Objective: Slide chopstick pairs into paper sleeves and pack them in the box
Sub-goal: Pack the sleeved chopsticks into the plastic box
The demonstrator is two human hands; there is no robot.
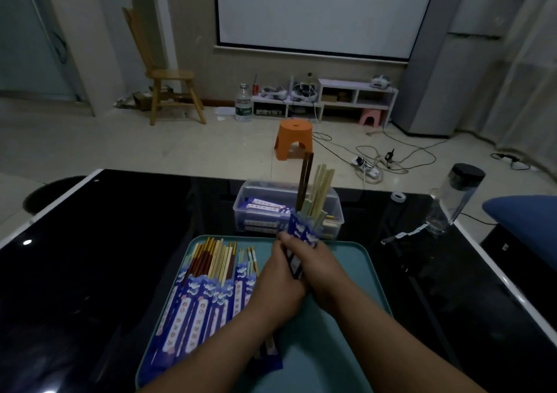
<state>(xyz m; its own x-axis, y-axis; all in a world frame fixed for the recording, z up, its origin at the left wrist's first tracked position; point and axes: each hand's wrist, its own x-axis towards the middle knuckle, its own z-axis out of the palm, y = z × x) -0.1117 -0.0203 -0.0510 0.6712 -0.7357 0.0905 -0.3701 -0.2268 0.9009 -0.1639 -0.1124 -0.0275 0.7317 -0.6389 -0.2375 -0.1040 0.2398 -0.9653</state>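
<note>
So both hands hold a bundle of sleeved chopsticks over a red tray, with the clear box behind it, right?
The head view shows the tray is teal, not red. The left hand and right hand do hold the bundle of sleeved chopsticks over it, with the clear box behind.

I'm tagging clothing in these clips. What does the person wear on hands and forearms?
Nothing visible. The left hand and right hand are ungloved; the left forearm and right forearm are bare down to the picture's lower edge: no sleeve, watch or bracelet shows. The light is too dim to rule out rings.
</note>
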